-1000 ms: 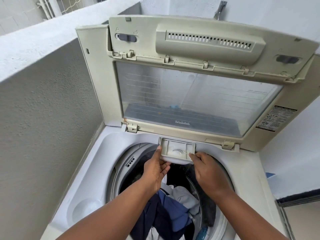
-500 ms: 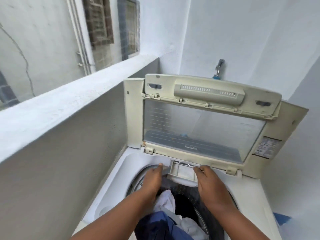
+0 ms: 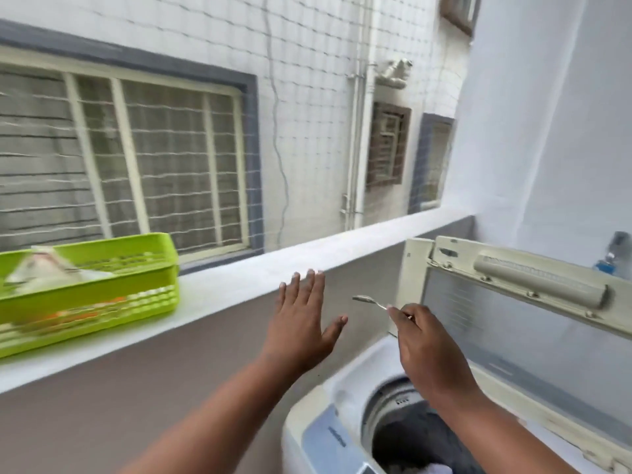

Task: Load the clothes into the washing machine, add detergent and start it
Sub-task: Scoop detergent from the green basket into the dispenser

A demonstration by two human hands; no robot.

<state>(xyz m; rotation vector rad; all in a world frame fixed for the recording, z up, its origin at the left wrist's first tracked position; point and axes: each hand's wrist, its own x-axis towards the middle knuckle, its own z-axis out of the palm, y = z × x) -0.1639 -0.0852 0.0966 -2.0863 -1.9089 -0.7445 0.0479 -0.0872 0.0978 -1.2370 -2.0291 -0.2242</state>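
Washing machine (image 3: 328,436) at five o'clock, dark clothes (image 3: 413,439) inside, green basket (image 3: 89,295) at nine o'clock with blurred contents, left hand (image 3: 301,323) splayed empty, right hand (image 3: 427,347) pinching spoon (image 3: 367,300).

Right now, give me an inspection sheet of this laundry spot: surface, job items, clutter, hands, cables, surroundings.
Surface: white ledge runs along the wall beside the machine.
Job's things: washing machine with lid raised; dark clothes in the drum; small metal spoon held up.
Clutter: green basket on the ledge, contents blurred.
Hands: left hand open, fingers spread, empty, below the ledge edge; right hand pinches the spoon's handle above the machine.
Cables: thin wire runs down the facing wall.
Surroundings: mesh netting, barred window, drain pipe, tap behind the lid.
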